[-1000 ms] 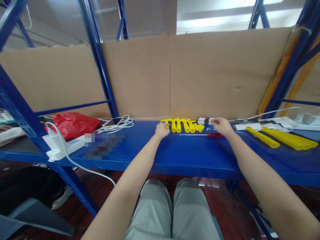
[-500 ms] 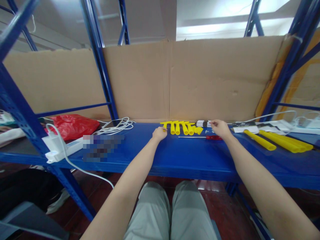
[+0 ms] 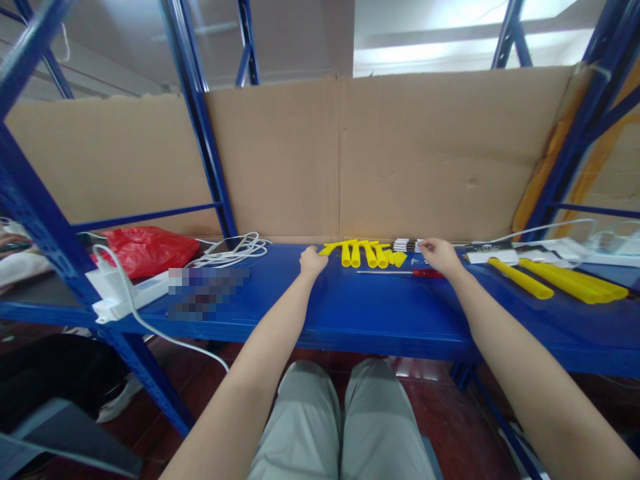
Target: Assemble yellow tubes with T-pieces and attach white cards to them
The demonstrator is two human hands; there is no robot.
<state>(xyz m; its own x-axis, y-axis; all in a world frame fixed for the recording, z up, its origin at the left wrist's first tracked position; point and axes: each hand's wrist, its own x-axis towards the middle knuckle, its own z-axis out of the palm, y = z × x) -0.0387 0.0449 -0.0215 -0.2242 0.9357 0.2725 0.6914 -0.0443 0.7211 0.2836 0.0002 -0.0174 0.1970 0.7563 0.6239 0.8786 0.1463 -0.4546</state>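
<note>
Things are borne by a blue shelf. On it a red-handled screwdriver is laid; yellow pieces are lined up behind the screwdriver, yellow tubes are placed to its right, coiled white cable to its left.

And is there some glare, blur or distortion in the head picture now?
Head view: the strip of light at upper right is washed out, and the floor shows glare; head view: blocky pixels cover a patch on the shelf; head view: white pieces by the right hand look soft, and blue posts lean, perhaps lens distortion.
</note>
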